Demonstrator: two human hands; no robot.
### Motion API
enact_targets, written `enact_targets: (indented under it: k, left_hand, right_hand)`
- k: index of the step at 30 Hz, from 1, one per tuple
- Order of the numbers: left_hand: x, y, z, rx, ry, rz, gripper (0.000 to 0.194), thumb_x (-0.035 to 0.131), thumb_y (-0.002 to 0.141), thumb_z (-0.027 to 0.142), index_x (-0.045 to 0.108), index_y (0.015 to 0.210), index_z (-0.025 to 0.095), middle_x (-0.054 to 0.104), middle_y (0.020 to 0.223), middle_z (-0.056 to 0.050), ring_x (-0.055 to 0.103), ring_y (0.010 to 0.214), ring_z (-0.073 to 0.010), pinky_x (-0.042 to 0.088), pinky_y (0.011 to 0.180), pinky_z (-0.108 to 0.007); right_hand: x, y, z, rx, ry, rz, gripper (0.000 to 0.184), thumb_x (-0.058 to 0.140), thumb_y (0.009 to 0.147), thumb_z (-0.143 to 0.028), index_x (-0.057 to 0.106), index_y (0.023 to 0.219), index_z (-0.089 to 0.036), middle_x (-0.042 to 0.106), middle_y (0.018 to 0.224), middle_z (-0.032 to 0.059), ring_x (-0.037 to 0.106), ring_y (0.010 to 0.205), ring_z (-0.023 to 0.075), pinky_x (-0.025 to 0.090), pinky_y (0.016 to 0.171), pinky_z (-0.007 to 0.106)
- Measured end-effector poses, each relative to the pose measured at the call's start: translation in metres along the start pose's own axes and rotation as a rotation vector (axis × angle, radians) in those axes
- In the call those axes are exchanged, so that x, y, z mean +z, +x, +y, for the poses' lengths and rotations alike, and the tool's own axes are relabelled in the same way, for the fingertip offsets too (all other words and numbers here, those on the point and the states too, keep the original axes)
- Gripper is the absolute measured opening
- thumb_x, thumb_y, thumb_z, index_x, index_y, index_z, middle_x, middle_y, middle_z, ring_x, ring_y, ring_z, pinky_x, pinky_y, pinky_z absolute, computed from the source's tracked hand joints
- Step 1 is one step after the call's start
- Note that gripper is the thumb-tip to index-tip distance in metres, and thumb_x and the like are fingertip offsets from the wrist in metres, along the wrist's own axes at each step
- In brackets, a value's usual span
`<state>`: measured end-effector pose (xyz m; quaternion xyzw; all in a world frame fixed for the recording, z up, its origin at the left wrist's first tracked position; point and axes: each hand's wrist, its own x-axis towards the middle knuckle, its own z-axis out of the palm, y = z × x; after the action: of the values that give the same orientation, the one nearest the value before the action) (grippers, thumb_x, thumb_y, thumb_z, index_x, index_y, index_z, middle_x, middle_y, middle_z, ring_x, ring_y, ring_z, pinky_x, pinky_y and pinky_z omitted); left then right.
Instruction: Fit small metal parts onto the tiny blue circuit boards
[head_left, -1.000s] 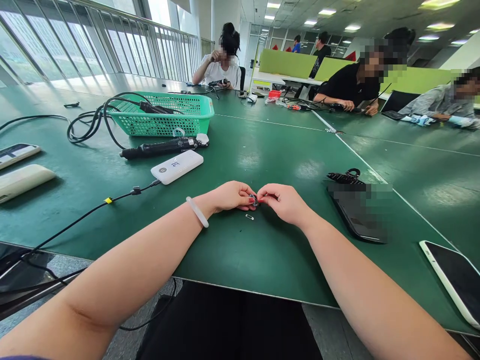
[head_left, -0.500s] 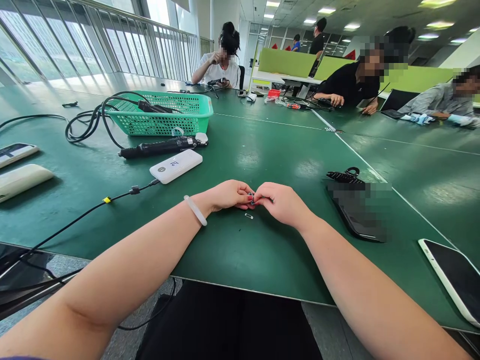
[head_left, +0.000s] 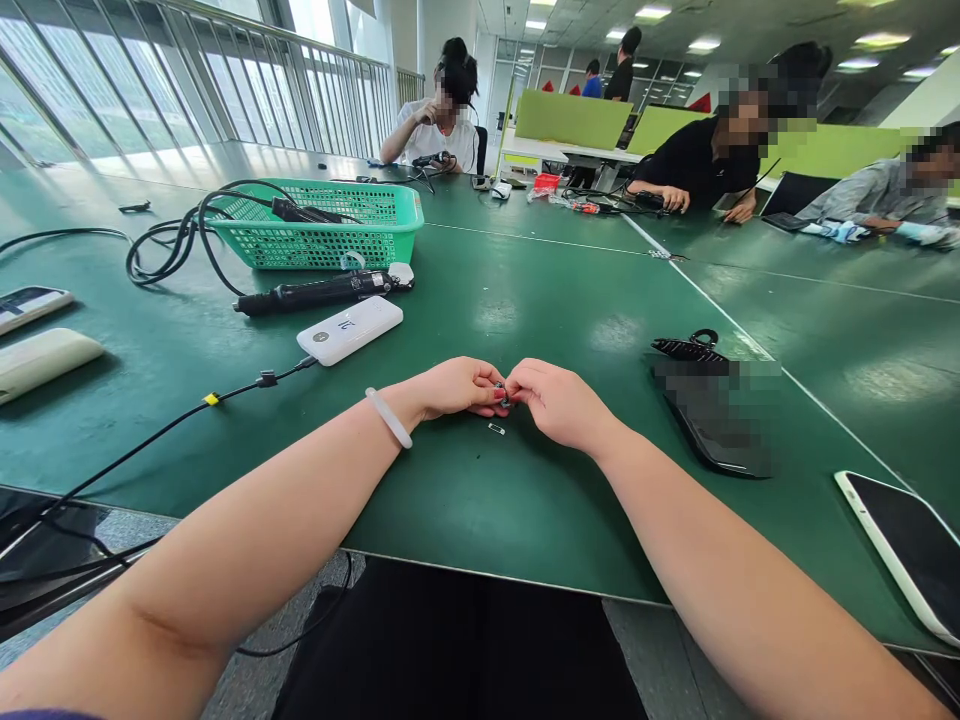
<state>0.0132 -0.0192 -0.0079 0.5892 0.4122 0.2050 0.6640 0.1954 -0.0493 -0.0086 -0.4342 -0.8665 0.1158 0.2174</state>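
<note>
My arms (head_left: pixel 285 515) reach out. My left hand (head_left: pixel 461 385) pinches a tiny shiny part (head_left: pixel 504 402) over the green table (head_left: pixel 510 510). My right hand (head_left: pixel 559 400) curls close beside it; I can't tell if it's pinching. Lights (head_left: pixel 703 45) glow overhead. Far back, a standing person (head_left: pixel 622 72) has moved left since a second ago.

Left hand (head_left: pixel 452 388): red polish on the thumbnail (head_left: pixel 499 393). Behind the left fingers (head_left: pixel 484 373), at the wrist: 1 smooth, rounded white bangle (head_left: pixel 388 418). Right hand (head_left: pixel 564 402): nail finish cannot be made out. Behind the fingers, 2 bare forearms (head_left: pixel 270 530). Farthest behind the left fingers: dark purple fabric (head_left: pixel 37 715), only an edge visible. Nearer the body than the fingers: plain black legwear (head_left: pixel 480 640).
</note>
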Motion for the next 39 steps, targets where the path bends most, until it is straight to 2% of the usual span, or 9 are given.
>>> enact_targets:
  k: [6, 13, 27, 39]
  left_hand:
    - [0.001, -0.001, 0.002, -0.009, -0.020, 0.005, 0.007, 0.062, 0.077, 0.008, 0.062, 0.084, 0.010, 0.069, 0.076, -0.004, 0.067, 0.075, -0.0117, 0.052, 0.080, -0.030]
    - [-0.001, 0.001, 0.001, -0.011, -0.043, -0.007, 0.005, 0.063, 0.078, 0.013, 0.063, 0.083, 0.011, 0.069, 0.076, -0.005, 0.067, 0.076, -0.0112, 0.050, 0.084, -0.031]
    - [-0.003, -0.001, 0.001, -0.004, -0.042, -0.022, 0.012, 0.068, 0.074, 0.018, 0.063, 0.081, 0.010, 0.070, 0.083, -0.006, 0.067, 0.081, -0.0129, 0.050, 0.085, -0.031]
    - [-0.003, -0.001, 0.001, -0.013, -0.063, -0.026, 0.007, 0.065, 0.077, 0.016, 0.062, 0.081, 0.011, 0.069, 0.076, -0.005, 0.067, 0.076, -0.0110, 0.051, 0.081, -0.028]
  right_hand:
    - [-0.006, -0.001, 0.003, -0.014, 0.037, 0.093, 0.019, 0.042, 0.083, -0.010, 0.057, 0.076, -0.020, 0.061, 0.084, 0.0029, 0.054, 0.074, 0.0138, 0.042, 0.067, 0.027]
    - [-0.003, -0.002, 0.002, -0.060, 0.015, 0.067, 0.022, 0.044, 0.085, -0.014, 0.064, 0.079, -0.021, 0.064, 0.086, 0.0025, 0.057, 0.075, 0.0136, 0.044, 0.069, 0.028]
    - [0.005, -0.003, 0.005, -0.131, -0.200, 0.041, 0.020, 0.041, 0.087, -0.012, 0.060, 0.085, -0.018, 0.063, 0.092, 0.0046, 0.053, 0.068, 0.0127, 0.038, 0.060, 0.026]
    - [0.001, -0.002, 0.003, -0.086, -0.135, 0.097, 0.019, 0.041, 0.087, -0.013, 0.059, 0.083, -0.018, 0.061, 0.088, 0.0047, 0.054, 0.072, 0.0140, 0.041, 0.063, 0.027]
